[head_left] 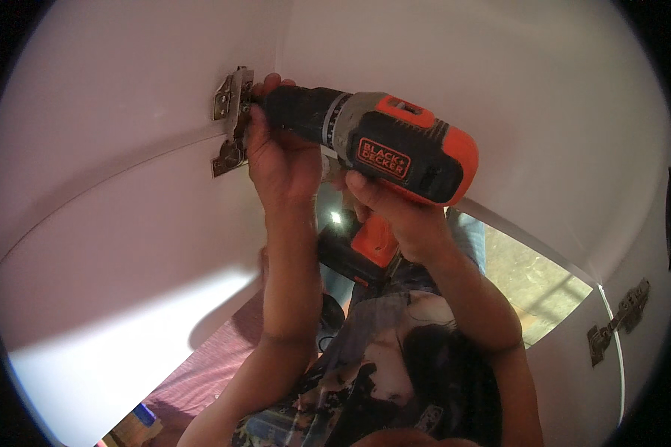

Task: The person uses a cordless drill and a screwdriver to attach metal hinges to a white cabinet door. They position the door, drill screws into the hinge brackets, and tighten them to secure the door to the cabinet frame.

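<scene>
drill pressed to a cabinet hinge

we see white cabinet panels (127,246) filling the view, meeting at an inner corner. against them we hold an orange and black cordless drill (380,145), its nose aimed left at the metal hinge (232,119) fixed in that corner. our right hand (395,208) is clenched around the drill's grip below the body. our left hand (276,149) is curled about the drill's black chuck, fingertips touching the hinge. a second hinge (617,320) sits well apart on the panel edge at lower right.
</scene>
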`<state>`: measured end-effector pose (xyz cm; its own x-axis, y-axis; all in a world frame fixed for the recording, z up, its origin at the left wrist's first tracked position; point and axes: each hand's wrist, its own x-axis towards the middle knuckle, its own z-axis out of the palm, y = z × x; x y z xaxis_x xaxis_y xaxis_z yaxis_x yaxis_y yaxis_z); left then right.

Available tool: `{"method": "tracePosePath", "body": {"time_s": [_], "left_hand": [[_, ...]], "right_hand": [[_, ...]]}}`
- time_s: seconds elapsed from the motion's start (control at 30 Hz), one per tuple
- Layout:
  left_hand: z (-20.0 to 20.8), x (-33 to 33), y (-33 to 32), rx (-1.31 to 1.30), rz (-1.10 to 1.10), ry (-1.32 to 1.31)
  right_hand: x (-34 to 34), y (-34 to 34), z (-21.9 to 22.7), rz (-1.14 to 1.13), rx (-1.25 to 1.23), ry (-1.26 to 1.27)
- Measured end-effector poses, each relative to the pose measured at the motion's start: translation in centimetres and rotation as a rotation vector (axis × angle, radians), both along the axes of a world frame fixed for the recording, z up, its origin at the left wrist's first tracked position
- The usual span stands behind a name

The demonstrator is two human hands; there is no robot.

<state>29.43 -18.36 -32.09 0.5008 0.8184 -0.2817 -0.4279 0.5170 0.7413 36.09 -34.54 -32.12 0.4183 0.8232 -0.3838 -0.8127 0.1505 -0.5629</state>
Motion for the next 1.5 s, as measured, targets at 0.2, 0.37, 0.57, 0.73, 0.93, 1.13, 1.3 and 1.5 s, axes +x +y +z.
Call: {"method": "tracePosePath", "body": {"time_s": [0.2,0.37,0.57,0.73,0.93,1.13,1.3,1.5], "left_hand": [[-0.8,0.3,0.0,0.042,0.042,-0.059],[0.0,1.4,-0.8,-0.014,0.108,-0.021],[-1.8,0.9,0.6,-0.071,0.046,-0.237],[-2.0,0.9,0.9,-0.123,0.03,-0.347],[-1.9,1.4,0.5,-0.128,0.071,-0.396],[-1.8,2.2,0.1,-0.209,0.174,-0.389],[-2.7,1.8,0.9,-0.15,0.069,-0.477],[-1.4,1.6,0.9,-0.162,0.176,-0.476]], "right_hand": [[0.4,-0.2,0.6,0.041,-0.064,-0.013],[-0.1,-0.5,0.3,-0.009,-0.038,-0.013],[0.2,-0.2,0.6,0.021,-0.094,-0.028],[0.8,-0.1,0.8,0.03,-0.04,0.006],[0.7,0.1,0.8,0.002,-0.011,-0.002],[0.4,0.1,0.4,-0.003,-0.004,-0.046],[0.4,0.3,0.4,-0.001,-0.024,-0.019],[-0.5,0.0,1.0,-0.006,-0.001,-0.076]]}}
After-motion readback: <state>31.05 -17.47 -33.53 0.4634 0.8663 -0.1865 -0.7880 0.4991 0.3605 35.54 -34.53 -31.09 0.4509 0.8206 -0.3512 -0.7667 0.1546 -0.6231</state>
